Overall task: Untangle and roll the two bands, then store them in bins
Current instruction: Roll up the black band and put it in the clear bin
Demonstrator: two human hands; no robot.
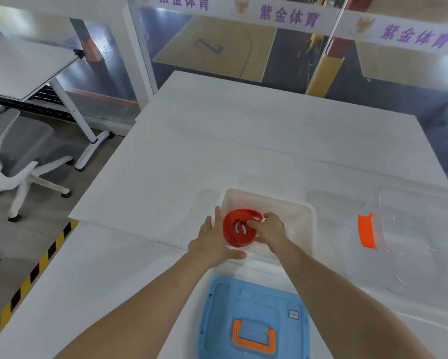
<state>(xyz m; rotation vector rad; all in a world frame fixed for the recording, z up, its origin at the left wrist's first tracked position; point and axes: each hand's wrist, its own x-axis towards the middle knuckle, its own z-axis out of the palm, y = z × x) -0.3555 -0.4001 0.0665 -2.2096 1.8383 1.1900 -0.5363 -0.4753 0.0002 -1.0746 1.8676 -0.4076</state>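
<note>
1. 1 rolled band, the red band [233, 235], sits in the white bin [312, 229], just right of the left hand [213, 242]; storing it looks nearly done.
2. The right hand [270, 228] grips the coil with curled fingers; the left hand lies flat on the bin's rim, holding nothing.
3. No 2nd band is in view, so it likely remains.
4. Right of the right hand, a clear bin [412, 255] shows nothing inside.

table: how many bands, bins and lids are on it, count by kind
bands: 1, the red band
bins: 2, the white bin and the clear bin
lids: 1, the blue lid
total: 4
</note>
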